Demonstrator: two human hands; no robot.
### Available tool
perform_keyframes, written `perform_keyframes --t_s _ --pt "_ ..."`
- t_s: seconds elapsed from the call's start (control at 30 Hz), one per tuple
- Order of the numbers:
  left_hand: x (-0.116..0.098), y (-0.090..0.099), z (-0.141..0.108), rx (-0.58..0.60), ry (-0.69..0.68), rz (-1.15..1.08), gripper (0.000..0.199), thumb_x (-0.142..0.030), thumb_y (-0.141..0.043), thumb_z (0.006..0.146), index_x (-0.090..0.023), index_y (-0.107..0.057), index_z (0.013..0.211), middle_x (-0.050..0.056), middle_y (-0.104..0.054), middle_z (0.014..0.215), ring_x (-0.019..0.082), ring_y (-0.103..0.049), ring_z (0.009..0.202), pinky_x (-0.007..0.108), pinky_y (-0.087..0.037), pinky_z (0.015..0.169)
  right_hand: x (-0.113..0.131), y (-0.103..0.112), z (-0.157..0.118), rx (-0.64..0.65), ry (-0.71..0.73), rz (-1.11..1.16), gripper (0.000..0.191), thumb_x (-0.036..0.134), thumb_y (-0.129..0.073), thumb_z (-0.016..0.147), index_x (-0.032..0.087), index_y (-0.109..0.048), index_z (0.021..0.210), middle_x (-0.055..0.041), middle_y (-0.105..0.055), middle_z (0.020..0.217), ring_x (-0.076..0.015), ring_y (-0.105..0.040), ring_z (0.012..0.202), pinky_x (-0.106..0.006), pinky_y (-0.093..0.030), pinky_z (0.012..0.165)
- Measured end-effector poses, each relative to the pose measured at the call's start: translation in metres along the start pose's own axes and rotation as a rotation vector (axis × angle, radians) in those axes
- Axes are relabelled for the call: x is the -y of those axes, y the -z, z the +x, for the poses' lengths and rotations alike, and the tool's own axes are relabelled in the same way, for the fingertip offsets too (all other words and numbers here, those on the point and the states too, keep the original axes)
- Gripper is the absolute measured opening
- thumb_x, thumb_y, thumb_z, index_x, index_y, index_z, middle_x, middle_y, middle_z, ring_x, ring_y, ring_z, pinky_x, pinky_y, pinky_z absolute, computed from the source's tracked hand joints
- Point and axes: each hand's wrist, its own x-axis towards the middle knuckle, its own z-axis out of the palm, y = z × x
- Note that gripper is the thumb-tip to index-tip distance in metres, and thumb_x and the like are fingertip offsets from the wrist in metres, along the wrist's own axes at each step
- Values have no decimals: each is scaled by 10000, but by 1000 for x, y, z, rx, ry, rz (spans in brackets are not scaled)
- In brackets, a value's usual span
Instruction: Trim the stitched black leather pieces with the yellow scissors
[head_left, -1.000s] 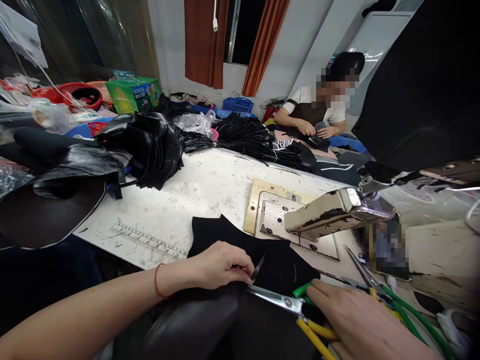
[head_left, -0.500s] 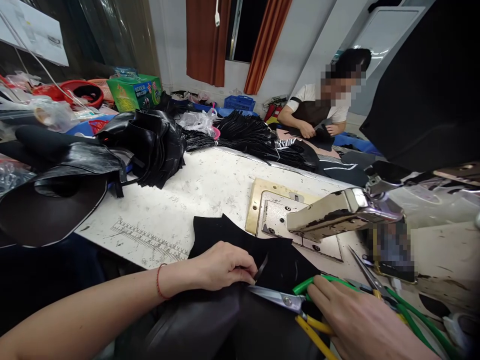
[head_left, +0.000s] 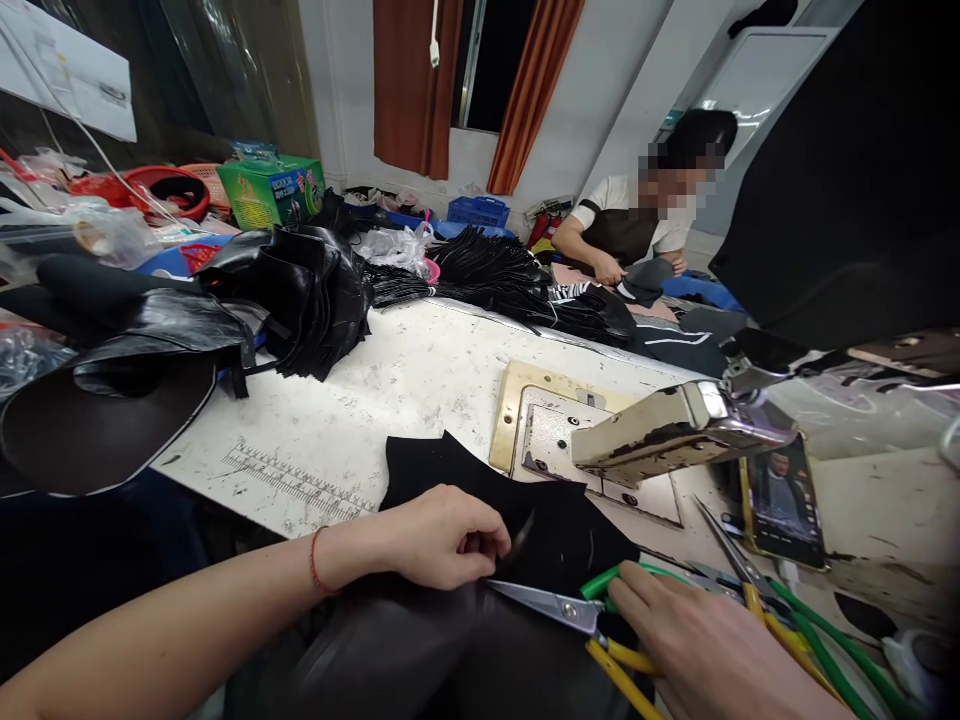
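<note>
Two bare hands are over a piece of black material (head_left: 559,525) at six o'clock, lying across the near edge of a white desk (head_left: 420,365). The right hand (head_left: 697,635), at five o'clock, has its fingers wrapped round the green-and-yellow handles of scissors (head_left: 541,603) whose tip points toward ten o'clock. The left hand (head_left: 446,540) is just beside that tip. Half a second ago its fingers were pinched together; now they curl with a narrow gap, suggesting a looser hold. Whether they grip anything is hidden.
</note>
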Motion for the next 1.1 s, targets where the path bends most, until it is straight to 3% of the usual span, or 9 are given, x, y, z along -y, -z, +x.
perform_keyframes --t_s 0.1,0.17,0.3,0.43,0.63,0.73,0.83,0.93,1.1 --pt "0 6 1 103 -43 7 291 -34 -719 703 -172 -723 959 -8 -663 847 101 -596 675 163 -481 611 -1 4 -2 77 -43 80 408 -8 -506 513 230 -565 839 -32 -688 805 -232 -664 602 -307 -384 500" --pt "0 9 2 145 -67 25 207 -70 -762 727 -175 -734 904 -5 -636 839 106 -574 684 183 -474 631 -4 8 -2 133 -83 145 390 9 -517 520 229 -584 836 -31 -702 804 -245 -685 637 -304 -411 523" --pt "3 10 4 149 -92 16 125 -46 -716 809 -167 -711 783 1 -628 828 114 -581 743 204 -469 707 -8 19 -1 297 -185 274 320 10 -542 576 236 -610 793 -19 -708 761 -269 -710 678 -319 -453 569" --pt "10 11 4 147 -122 -61 101 -72 -693 859 -168 -686 828 14 -668 872 119 -615 802 194 -488 740 -6 29 6 439 -256 300 351 -4 -539 608 247 -631 836 -34 -721 842 -313 -719 785 -401 -521 650" --pt "16 13 4 150 -129 -121 64 -112 -704 866 -165 -672 849 11 -670 868 112 -605 776 183 -468 697 -5 14 4 201 -97 173 410 17 -545 523 226 -636 863 -39 -725 780 -303 -721 668 -389 -564 532" --pt "18 12 4 146 -123 -140 55 -130 -695 879 -173 -668 858 7 -669 876 109 -598 772 185 -459 699 -8 1 -3 38 -31 89 393 42 -534 475 232 -584 815 -41 -698 716 -288 -706 597 -326 -489 379" --pt "21 11 4 147 -116 -164 50 -146 -692 885 -180 -666 859 -1 -667 871 107 -591 762 189 -454 694 -7 -7 -7 -90 16 28 394 53 -512 466 234 -534 816 -51 -683 698 -261 -680 531 -304 -447 344" --pt "23 11 5 140 -116 -200 65 -140 -696 880 -182 -661 845 -9 -663 855 103 -587 757 189 -445 694 -4 -10 -6 -121 17 12 393 51 -485 491 233 -510 839 -51 -669 711 -238 -648 495 -310 -436 374" --pt "24 11 4 119 -116 -291 77 -132 -707 866 -172 -660 820 -3 -649 852 108 -583 768 201 -446 708 1 -12 1 -36 -15 85 341 21 -454 590 236 -489 852 -21 -638 735 -200 -645 572 -272 -427 473"
